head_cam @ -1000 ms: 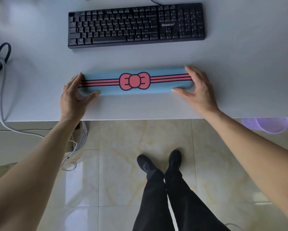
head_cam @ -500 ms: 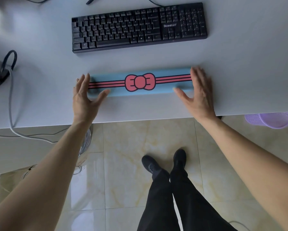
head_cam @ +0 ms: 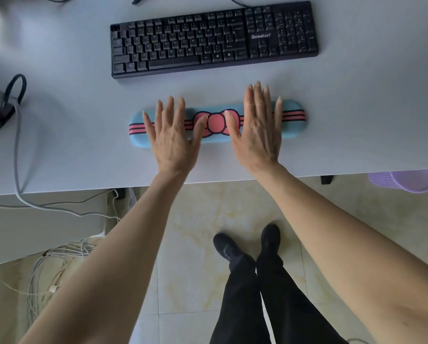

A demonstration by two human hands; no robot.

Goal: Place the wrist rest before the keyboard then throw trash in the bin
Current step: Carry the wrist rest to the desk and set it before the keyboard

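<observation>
A light blue wrist rest (head_cam: 292,120) with a pink bow and stripes lies flat on the white desk (head_cam: 356,115), parallel to the black keyboard (head_cam: 214,38) and a short gap nearer me than it. My left hand (head_cam: 172,136) lies flat, fingers spread, over the rest's left half. My right hand (head_cam: 257,127) lies flat over the right half, fingertips reaching past its far edge. Neither hand grips anything. A purple mesh bin (head_cam: 406,181) stands on the floor under the desk's right edge. No trash is in view.
Grey cables (head_cam: 17,155) run over the desk's left side and down to a tangle on the floor. A black plug and cable loop (head_cam: 7,100) sits at the far left. My legs and black shoes (head_cam: 247,244) stand on the tiled floor.
The hands have let go of the rest's two ends and moved inward, now lying flat on top of it beside the bow. The rest sits slightly closer to the keyboard.
</observation>
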